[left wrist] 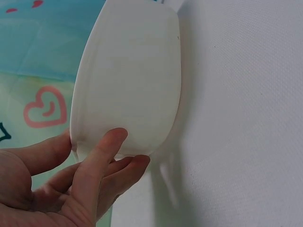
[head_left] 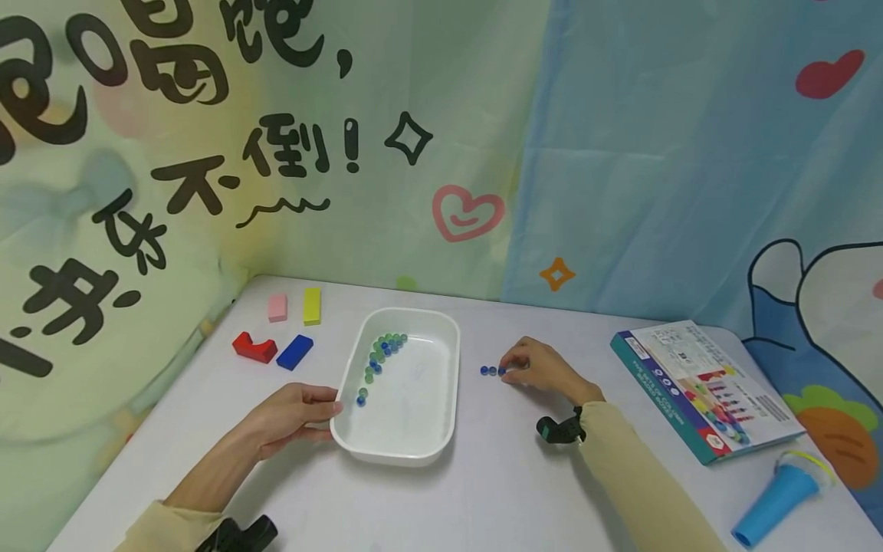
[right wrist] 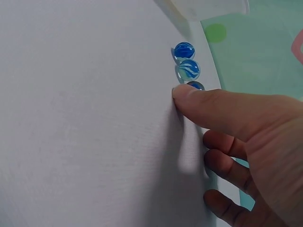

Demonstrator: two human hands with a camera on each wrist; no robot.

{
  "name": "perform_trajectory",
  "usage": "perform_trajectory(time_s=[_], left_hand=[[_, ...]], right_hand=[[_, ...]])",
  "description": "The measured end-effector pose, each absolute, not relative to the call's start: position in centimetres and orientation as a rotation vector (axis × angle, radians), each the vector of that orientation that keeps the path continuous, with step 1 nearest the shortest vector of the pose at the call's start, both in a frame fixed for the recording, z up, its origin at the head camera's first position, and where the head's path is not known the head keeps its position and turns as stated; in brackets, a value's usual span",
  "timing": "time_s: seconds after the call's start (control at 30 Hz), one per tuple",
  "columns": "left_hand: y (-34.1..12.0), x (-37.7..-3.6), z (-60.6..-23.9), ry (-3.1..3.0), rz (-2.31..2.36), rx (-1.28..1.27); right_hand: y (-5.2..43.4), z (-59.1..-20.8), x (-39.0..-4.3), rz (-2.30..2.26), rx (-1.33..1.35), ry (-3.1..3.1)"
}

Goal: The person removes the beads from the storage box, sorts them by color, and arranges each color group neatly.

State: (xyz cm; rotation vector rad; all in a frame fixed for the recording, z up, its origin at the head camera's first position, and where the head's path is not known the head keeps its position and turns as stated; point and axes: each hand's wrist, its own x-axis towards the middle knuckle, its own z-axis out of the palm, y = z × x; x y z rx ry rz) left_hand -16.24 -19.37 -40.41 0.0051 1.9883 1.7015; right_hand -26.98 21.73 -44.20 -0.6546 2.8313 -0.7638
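Observation:
A white tray (head_left: 414, 414) stands on the table, tilted slightly towards its left side. My left hand (head_left: 297, 418) grips its left edge, thumb on the rim and fingers against the outer wall (left wrist: 128, 75). Green and blue glass marbles (head_left: 369, 378) lie in a curved line along the tray's left and far side. To the right of the tray, my right hand (head_left: 548, 372) pinches a blue marble (right wrist: 196, 85) between thumb and finger, partly hidden by the thumb. Beyond it, two more blue swirled marbles (right wrist: 189, 70) sit in a row on the table.
At the back left lie a pink block (head_left: 277, 307), a yellow block (head_left: 312, 306), a red arched block (head_left: 254, 347) and a blue block (head_left: 295, 352). On the right are a toy box (head_left: 710, 391) and a blue cone-shaped object (head_left: 776, 502). A printed curtain (head_left: 621, 153) hangs behind the table.

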Motion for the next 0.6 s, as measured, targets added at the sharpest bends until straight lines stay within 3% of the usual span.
perform_trajectory(time_s=[0.6], left_hand=[[-19.4,-16.3,-40.5,1.982,1.707,0.019]], right_hand=[[22.1,-42.2,-27.2,-0.707,-0.616,2.752]])
